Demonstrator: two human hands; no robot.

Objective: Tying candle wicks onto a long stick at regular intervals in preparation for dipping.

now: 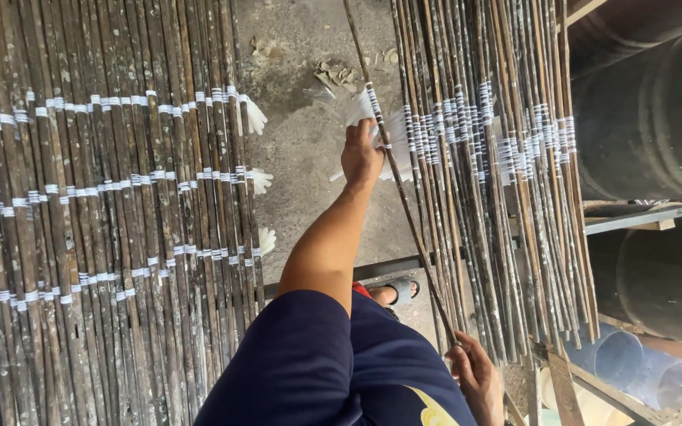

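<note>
Nearest the camera, the right hand (477, 377) is closing its fingers (462, 356) around the lower end of a thin brown bamboo stick (401, 189). The stick is running long and straight, its axis slanting from that hand at the lower right up and away to the upper left, its far end pointing towards the top of the view. It is lying just beside the left edge of the partly bound mat of thin bamboo sticks (491, 173), whose sticks are lying nearly parallel to it.

Farther along, the left hand (361, 154) is reaching out on a bare arm, its fingers (354, 128) curled shut and pinching white binding string (388, 138) right where it is wrapping the stick; loose white ends are fanning out beside the hand.

To the left, well apart, a finished mat of dark bamboo sticks tied with white rows (104, 221) is lying over the grey concrete floor (301, 142).
</note>
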